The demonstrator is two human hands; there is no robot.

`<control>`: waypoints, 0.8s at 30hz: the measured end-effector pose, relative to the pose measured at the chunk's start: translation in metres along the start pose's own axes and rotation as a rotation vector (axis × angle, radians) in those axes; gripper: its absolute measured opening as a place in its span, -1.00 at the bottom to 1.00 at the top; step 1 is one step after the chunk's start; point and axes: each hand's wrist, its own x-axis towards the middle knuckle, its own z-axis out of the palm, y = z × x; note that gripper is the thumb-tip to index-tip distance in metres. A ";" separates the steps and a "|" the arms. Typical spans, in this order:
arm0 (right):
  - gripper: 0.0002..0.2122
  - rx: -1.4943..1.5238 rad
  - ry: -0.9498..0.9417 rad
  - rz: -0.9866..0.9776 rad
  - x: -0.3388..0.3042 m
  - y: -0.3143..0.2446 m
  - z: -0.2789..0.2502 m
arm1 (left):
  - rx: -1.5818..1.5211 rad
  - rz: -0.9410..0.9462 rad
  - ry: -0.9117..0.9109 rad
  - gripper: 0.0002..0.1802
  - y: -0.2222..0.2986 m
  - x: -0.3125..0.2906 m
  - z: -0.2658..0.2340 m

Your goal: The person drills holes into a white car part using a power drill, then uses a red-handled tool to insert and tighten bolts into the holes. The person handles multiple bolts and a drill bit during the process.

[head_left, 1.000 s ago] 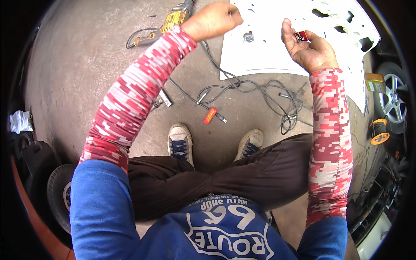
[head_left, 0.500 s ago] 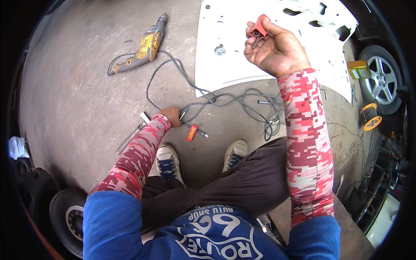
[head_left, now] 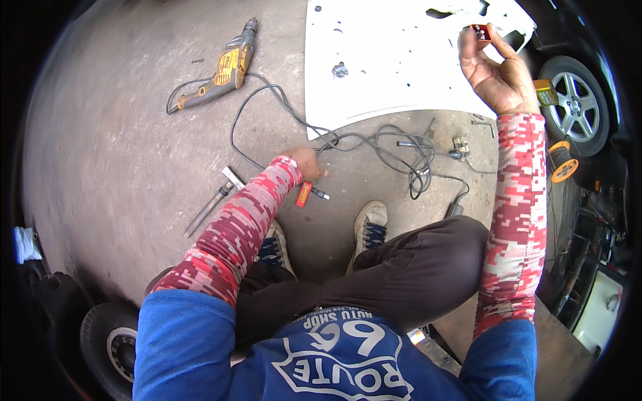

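Observation:
My right hand (head_left: 501,77) is raised over the white metal panel (head_left: 394,67), gripping a small red open-topped box (head_left: 480,33) between thumb and fingers. Several thin metal pieces stand inside the box; they look like drill bits. My left hand (head_left: 307,163) is low over the floor, back upward, its fingers mostly hidden and blurred. Just below it lies a small red piece (head_left: 303,194) with yellow marking, beside a short silver-ended piece (head_left: 321,194). A hammer (head_left: 224,190) lies left of my left forearm.
A yellow and grey corded drill (head_left: 231,67) lies at the far left, its black cable (head_left: 281,100) looping across the floor. Metal fittings (head_left: 460,148) and a hex key (head_left: 485,125) lie below the panel. On the right are a wheel (head_left: 576,103) and an orange wire spool (head_left: 564,162).
My right hand has moved right with the red box, now turned so its open top shows. My left hand has shifted right, away from the hammer and above the red piece.

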 end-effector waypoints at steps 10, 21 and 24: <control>-0.77 -0.175 0.170 -0.101 -0.122 0.030 -0.020 | 0.104 0.210 -0.321 -0.50 0.024 0.015 0.002; -0.70 -0.206 -0.057 -0.087 -0.098 0.029 0.007 | -0.649 0.926 0.399 -0.73 0.100 -0.132 -0.193; -0.70 -0.208 -0.105 -0.123 -0.082 0.032 0.026 | -0.685 1.107 0.519 -0.70 0.113 -0.157 -0.212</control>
